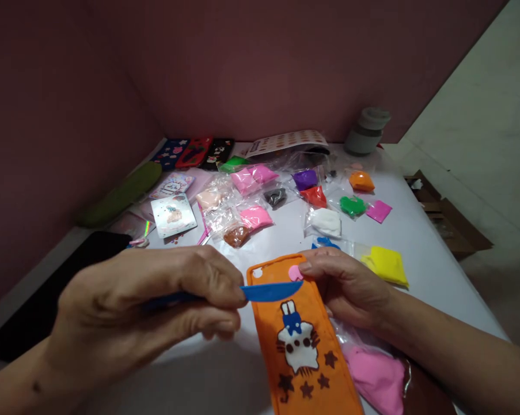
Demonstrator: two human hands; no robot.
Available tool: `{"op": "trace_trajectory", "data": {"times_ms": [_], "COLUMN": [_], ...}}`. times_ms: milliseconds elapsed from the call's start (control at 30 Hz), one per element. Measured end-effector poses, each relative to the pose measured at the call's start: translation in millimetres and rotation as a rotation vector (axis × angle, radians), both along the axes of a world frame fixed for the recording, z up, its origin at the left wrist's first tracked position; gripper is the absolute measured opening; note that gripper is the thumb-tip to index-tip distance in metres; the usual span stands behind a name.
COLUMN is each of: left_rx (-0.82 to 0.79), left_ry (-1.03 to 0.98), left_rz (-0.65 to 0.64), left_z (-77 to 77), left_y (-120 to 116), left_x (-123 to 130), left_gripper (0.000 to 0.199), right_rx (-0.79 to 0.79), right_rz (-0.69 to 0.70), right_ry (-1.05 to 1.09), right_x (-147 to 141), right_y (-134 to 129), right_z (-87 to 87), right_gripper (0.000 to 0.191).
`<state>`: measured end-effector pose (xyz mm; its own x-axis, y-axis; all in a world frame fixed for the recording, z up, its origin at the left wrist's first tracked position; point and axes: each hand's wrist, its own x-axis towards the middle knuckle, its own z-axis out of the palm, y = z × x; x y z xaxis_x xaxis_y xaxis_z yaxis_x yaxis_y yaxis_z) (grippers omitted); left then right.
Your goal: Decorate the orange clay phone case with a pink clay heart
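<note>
Head view: looking forward and down over a white surface (428, 253), backed by pink walls (264, 69).
Left hand (151, 288): clamped on a blue knife (272, 291), with thumb and fingers pinched together around it; raised above the surface.
Blue knife: pointing right, crossing over the far part of an orange panel (270, 346); touching it or just clear of it, cannot tell.
Right hand (350, 282): clamped on the far right edge of the orange panel, with thumb on top, against a pink piece (295, 273).
Orange panel: held in front, in the middle of the view, cut off by the bottom edge; bordered by a raised orange rim.
Pink piece: lying near the panel's far end, just beyond the blade.
White piece (258, 272): set in the panel's far left corner.
Cat figure (303, 349): white-headed and blue-bodied, upside down in this view, midway along the panel.
Brown stars (307, 389): four in number, grouped around the near side of the cat figure's head.
Yellow packet (387, 266): lying just beyond the right forearm.
Large pink packet (375, 374): lying on the near side of that forearm, beside the panel.
White packet (324, 223): lying beyond the panel, among other coloured packets.
Silver card (174, 215): lying beyond the left hand.
Lidded jar (365, 132): standing upright at the back right.
</note>
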<state>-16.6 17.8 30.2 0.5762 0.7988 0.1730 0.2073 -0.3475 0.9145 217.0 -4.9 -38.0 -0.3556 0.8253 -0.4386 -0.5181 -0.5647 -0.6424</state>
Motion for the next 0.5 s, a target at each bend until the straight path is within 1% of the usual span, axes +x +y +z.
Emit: {"op": "trace_trajectory", "data": {"times_ms": [67, 133, 167, 233, 300, 333, 367, 433, 500], "left_rx": [-0.099, -0.258, -0.337, -0.418, -0.429, -0.423, -0.408, -0.338, -0.208], "left_ry": [-0.132, -0.276, -0.313, -0.323, -0.288, -0.265, -0.236, -0.14, 0.001], "left_rz": [-0.028, -0.004, 0.019, 0.061, 0.093, 0.1, 0.103, 0.089, 0.028], "left_z": [3.1, 4.4, 4.6, 4.3, 3.0, 2.0, 0.8, -1.8, -3.8], "left_y": [4.1, 7.5, 9.1, 12.5, 16.6, 18.7, 20.8, 24.3, 25.9], "left_x": [1.6, 2.6, 3.0, 3.5, 3.6, 3.7, 3.8, 4.3, 5.0], "left_gripper": [0.005, 0.005, 0.007, 0.007, 0.003, 0.003, 0.008, 0.016, 0.016], "right_rx": [-0.004, -0.015, -0.02, -0.028, -0.031, -0.031, -0.03, -0.029, -0.031], "right_rz": [-0.005, 0.003, 0.008, 0.02, 0.032, 0.035, 0.037, 0.048, 0.059], "right_ry": [0.017, 0.029, 0.033, 0.039, 0.04, 0.039, 0.039, 0.04, 0.044], "right_x": [0.3, 0.2, 0.2, 0.1, 0.1, 0.2, 0.3, 0.6, 1.0], "right_y": [0.6, 0.7, 0.6, -0.1, -1.0, -1.4, -1.7, -2.1, -2.3], "right_z": [-0.5, -0.5, -0.6, -0.9, -1.6, -2.0, -2.3, -2.8, -3.2], "right_gripper": [0.013, 0.015, 0.016, 0.018, 0.022, 0.023, 0.025, 0.026, 0.025]}}
